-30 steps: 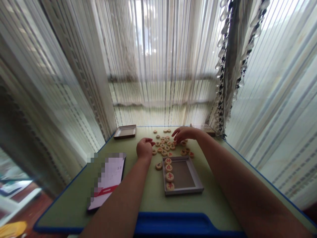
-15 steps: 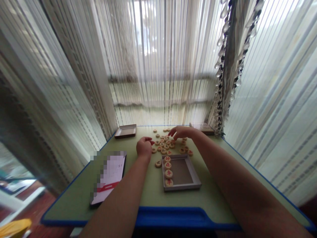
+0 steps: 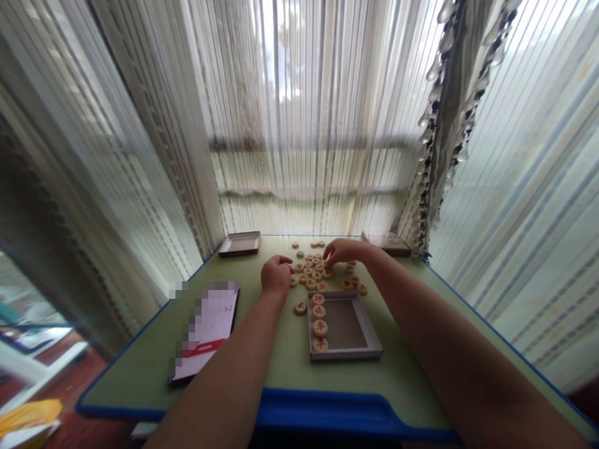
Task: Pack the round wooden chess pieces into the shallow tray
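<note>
Green desk [image 3: 402, 374], curtains [image 3: 318, 125] behind. Four pieces [image 3: 320, 327] line the left edge of the box [image 3: 346, 355]; many loose pieces [image 3: 308, 272] lie unboxed beyond. Left hand [image 3: 277, 274] half-curled, right hand [image 3: 345, 251] bent over them; cannot tell either's grip.

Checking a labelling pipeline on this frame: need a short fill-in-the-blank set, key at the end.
1. The near tray holds ____ discs.
2. Those discs are marked in the colour ____.
3. The flat device lies nearer the ____ hand than the right hand.
4. The green table has an edge coloured ____.

Missing words: four; red; left; blue.
</note>
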The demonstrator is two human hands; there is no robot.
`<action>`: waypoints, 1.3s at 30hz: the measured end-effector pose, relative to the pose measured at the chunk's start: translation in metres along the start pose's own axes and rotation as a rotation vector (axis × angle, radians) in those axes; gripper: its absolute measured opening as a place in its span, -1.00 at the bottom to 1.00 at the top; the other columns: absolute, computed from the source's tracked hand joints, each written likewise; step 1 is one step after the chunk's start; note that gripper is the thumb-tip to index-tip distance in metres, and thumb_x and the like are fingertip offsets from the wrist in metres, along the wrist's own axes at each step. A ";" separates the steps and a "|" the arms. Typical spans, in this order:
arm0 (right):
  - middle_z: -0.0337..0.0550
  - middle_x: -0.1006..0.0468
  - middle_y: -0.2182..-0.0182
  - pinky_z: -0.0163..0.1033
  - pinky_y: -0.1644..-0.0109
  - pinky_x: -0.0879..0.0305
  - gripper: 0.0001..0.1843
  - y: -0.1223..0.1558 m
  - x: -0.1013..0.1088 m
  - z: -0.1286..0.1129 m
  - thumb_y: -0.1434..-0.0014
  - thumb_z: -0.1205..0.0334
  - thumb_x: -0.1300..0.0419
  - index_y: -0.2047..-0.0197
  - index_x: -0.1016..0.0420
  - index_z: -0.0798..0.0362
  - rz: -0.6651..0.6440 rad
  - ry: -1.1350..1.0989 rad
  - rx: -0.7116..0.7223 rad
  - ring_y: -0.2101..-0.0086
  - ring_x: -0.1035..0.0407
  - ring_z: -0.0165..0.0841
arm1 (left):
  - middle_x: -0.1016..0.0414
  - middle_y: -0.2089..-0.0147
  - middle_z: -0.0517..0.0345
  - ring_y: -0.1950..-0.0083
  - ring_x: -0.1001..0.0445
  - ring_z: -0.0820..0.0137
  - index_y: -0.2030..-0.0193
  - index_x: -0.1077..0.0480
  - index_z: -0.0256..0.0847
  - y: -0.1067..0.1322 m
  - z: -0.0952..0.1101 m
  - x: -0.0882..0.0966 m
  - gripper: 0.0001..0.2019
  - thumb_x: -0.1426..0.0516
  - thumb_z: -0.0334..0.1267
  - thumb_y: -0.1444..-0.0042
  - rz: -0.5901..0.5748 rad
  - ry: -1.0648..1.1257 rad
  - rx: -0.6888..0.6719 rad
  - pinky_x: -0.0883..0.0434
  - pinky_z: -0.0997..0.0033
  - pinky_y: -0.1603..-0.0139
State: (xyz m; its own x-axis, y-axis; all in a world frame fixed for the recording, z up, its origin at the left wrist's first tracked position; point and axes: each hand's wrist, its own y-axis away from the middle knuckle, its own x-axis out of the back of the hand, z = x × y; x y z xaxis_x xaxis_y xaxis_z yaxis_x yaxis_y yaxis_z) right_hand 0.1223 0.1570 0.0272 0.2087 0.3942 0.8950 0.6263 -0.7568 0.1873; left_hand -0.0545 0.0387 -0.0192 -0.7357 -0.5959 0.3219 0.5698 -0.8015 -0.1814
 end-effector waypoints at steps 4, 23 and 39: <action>-0.17 -0.57 0.36 -0.31 0.33 -0.22 -0.61 -0.001 -0.005 0.005 0.25 0.10 -0.32 0.27 -0.57 0.02 0.042 0.034 -0.050 0.36 -0.40 -0.34 | -0.44 0.59 0.19 0.59 -0.34 0.48 0.42 -0.40 -0.24 -0.001 -0.004 -0.001 -0.70 0.07 -0.47 0.30 -0.013 -0.015 -0.021 -0.19 0.55 0.65; -0.19 -0.52 0.41 -0.35 0.33 -0.23 -0.76 0.159 -0.051 -0.053 0.12 0.29 -0.21 0.29 -0.45 0.11 0.488 -0.146 0.378 0.42 -0.31 -0.46 | -0.44 0.57 0.19 0.52 -0.40 0.44 0.43 -0.41 -0.20 0.008 0.000 0.005 -0.76 0.04 -0.45 0.21 -0.095 -0.175 -0.127 -0.22 0.51 0.54; -0.19 -0.53 0.40 -0.25 0.12 -0.18 -0.75 0.156 -0.068 -0.042 0.08 0.10 -0.22 0.31 -0.54 0.01 0.289 0.079 0.236 0.25 -0.32 -0.30 | -0.49 0.52 0.18 0.37 -0.46 0.40 0.41 -0.41 -0.18 0.011 -0.006 0.007 -0.76 0.03 -0.44 0.19 -0.080 -0.224 -0.171 -0.30 0.47 0.37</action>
State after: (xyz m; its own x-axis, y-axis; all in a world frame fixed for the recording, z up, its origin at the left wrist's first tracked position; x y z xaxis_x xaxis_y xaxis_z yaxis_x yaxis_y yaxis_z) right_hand 0.1745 -0.0100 0.0122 0.3496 0.1337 0.9273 0.7077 -0.6863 -0.1678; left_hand -0.0555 0.0255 -0.0241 -0.6654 -0.5201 0.5355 0.4294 -0.8534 -0.2955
